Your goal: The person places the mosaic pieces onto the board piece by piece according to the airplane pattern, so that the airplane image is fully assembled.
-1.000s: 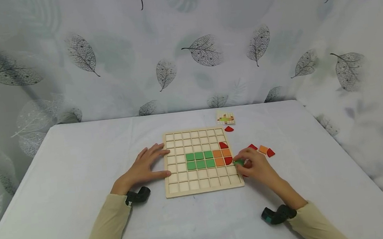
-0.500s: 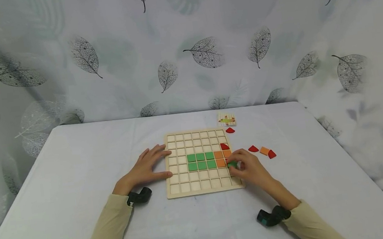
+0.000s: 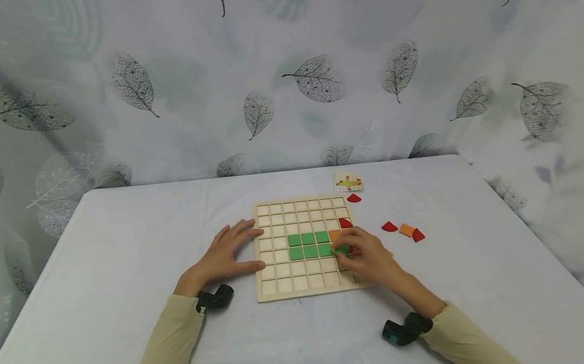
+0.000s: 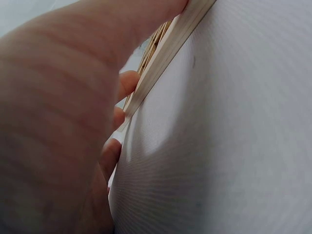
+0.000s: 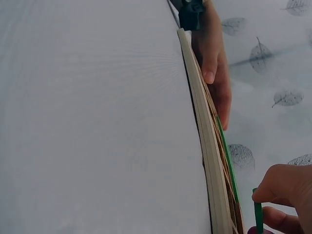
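A wooden grid board (image 3: 281,288) lies on the white table, with two rows of green square tiles (image 3: 311,251) in its middle cells. Orange tiles (image 3: 335,235) follow on their right, partly behind my right hand (image 3: 367,257). That hand pinches a green tile (image 5: 258,214) between thumb and fingers, over the right part of the board. A red rounded tile (image 3: 345,223) sits in a cell above it. My left hand (image 3: 220,259), fingers spread, rests its fingertips and thumb on the board's left edge; the left wrist view shows them at the wooden rim (image 4: 163,58).
Right of the board lie loose pieces: a red tile (image 3: 389,226), an orange tile (image 3: 407,229) and another red piece (image 3: 419,235). A pattern card (image 3: 348,181) lies behind the board, near one more red piece (image 3: 354,197). A leaf-print curtain (image 3: 281,87) hangs behind the table.
My right hand has moved left with the green tile, from the board's right edge to over the cells beside the green rows. The left hand has stayed put.
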Demonstrator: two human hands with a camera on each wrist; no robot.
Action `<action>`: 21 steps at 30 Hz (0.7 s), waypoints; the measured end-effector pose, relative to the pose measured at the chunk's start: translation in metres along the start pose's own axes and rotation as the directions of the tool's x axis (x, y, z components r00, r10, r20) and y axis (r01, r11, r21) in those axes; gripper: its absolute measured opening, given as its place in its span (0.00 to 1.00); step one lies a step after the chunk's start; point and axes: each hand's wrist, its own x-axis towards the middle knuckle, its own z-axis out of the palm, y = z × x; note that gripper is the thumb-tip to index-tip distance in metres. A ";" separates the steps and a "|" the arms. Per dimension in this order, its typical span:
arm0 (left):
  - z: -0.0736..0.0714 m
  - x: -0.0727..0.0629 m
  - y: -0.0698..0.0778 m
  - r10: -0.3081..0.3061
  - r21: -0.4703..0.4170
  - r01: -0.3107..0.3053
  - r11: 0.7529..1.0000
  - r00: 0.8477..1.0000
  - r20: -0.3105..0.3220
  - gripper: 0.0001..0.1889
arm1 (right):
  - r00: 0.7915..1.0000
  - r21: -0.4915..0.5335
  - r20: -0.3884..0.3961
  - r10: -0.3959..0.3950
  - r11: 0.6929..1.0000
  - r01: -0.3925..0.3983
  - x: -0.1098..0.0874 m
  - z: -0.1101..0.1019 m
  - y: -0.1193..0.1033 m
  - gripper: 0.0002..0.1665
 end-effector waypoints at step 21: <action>-0.001 0.000 0.000 -0.008 -0.012 0.008 1.000 1.000 0.014 0.39 | 0.996 0.133 0.071 -0.048 0.990 0.038 0.017 0.024 -0.012 0.09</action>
